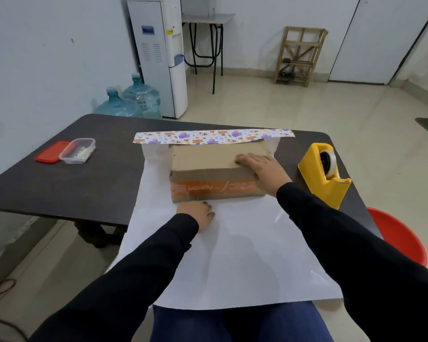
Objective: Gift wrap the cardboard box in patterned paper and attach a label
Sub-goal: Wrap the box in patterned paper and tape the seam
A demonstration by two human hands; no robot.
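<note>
A brown cardboard box with orange printed tape on its near side lies on a sheet of wrapping paper, white side up. The paper's far edge curls over behind the box and shows a colourful cartoon pattern. My right hand lies flat, fingers spread, on the right part of the box top. My left hand presses flat on the paper just in front of the box's near left corner. Neither hand grips anything.
A yellow tape dispenser stands right of the box. A clear plastic container and its red lid lie at the far left of the dark table. A red bucket sits on the floor at the right.
</note>
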